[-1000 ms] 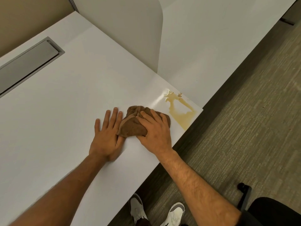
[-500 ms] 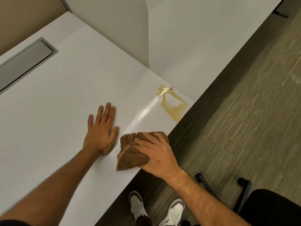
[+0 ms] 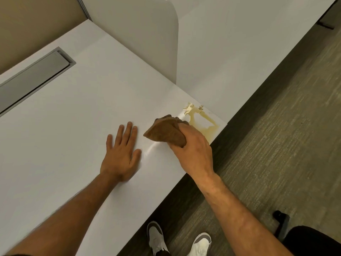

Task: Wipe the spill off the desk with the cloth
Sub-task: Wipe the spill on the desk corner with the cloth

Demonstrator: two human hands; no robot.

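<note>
Spill (image 3: pixel 201 121): yellowish liquid, irregular patch with pale flecks at its far end, lying at the corner of the white desk (image 3: pixel 73 117) close to the front edge, just beyond the cloth.

Cloth (image 3: pixel 165 133): brown, bunched into a wedge with one corner pointing left; appears lifted off the desk surface or barely touching it, which cannot be told for certain. Its far edge sits just beside the near margin of the spill.

Right hand (image 3: pixel 193 150): fingers curled and clamped on the cloth, knuckles up, thumb side toward the desk; wrist bent, forearm running down and right over the desk's front edge.

Left hand (image 3: pixel 120 156): flat on the desk, palm down, fingers straight and slightly spread, thumb out to the right; holds nothing. Forearm extends back toward the lower left. Near the cloth but apart from it.

Also present: grey recessed panel (image 3: pixel 33 78) at the desk's far left; white divider (image 3: pixel 144 37) standing behind the spill; carpeted floor (image 3: pixel 276 126); two white shoes (image 3: pixel 156 239) below the desk edge.
</note>
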